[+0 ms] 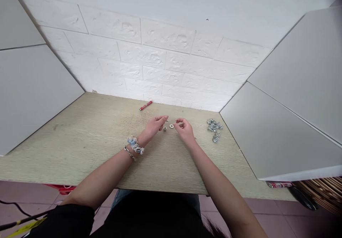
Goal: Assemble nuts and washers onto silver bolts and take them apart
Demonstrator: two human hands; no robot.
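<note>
From up here I look down on both of my hands meeting over the middle of the wooden table (88, 138). My left hand (154, 126) lies with its heel on the tabletop and its fingers drawn together toward the thumb, tips pointing right; it seems to pinch one end of something thin, but the piece is too small for me to name. My right hand (184, 128) faces it, fingers curled in and closed at the tips, apparently on the other end of that same thin piece; I cannot tell for sure what sits between the fingertips. On my left wrist I wear a fabric hair tie (135, 144) and just behind it a chain bracelet (129, 153).

Between the two hands, flat on the table, lie a small metal nut (165, 128) and just beside it, to the right, a flat washer (171, 126); neither hand touches them, as far as I can see. To the right of my right hand, near the table's corner, sits a heap of shiny metal fittings (214, 127), well apart from the washer. Farther back, close to the white brick wall (165, 56), a red pen (145, 105) lies at a slant
</note>
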